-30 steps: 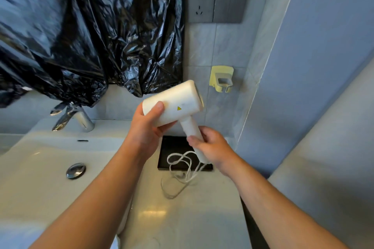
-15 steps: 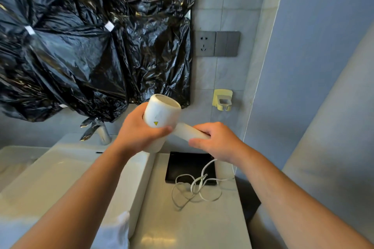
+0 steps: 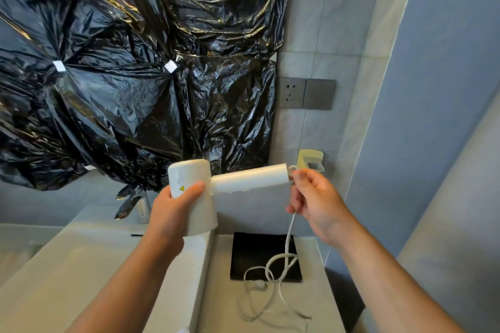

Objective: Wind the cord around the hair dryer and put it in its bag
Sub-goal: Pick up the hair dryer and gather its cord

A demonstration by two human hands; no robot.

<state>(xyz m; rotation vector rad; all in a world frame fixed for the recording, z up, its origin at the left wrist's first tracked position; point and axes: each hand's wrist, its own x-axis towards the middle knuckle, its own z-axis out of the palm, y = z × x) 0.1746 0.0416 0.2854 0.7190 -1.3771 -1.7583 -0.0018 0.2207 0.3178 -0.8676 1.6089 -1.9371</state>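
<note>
White plastic hair dryer [image 3: 194, 194] is held above the pale worktop [image 3: 221, 305], its barrel clamped in the left hand [image 3: 173, 211]. Since a moment ago the handle has been turned sideways, and the right hand [image 3: 315, 197] has been shifted off it to pinch the thin white cord [image 3: 273, 267] at its root. Loose loops are left on a black mat [image 3: 243, 254]; winding seems about to be started. No bag can be identified.

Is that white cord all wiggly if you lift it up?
Probably floppy: the cord lies in loose tangled loops on the counter. It likely hangs limp, as it droops straight down from the right hand. It looks thin, so probably light.
</note>
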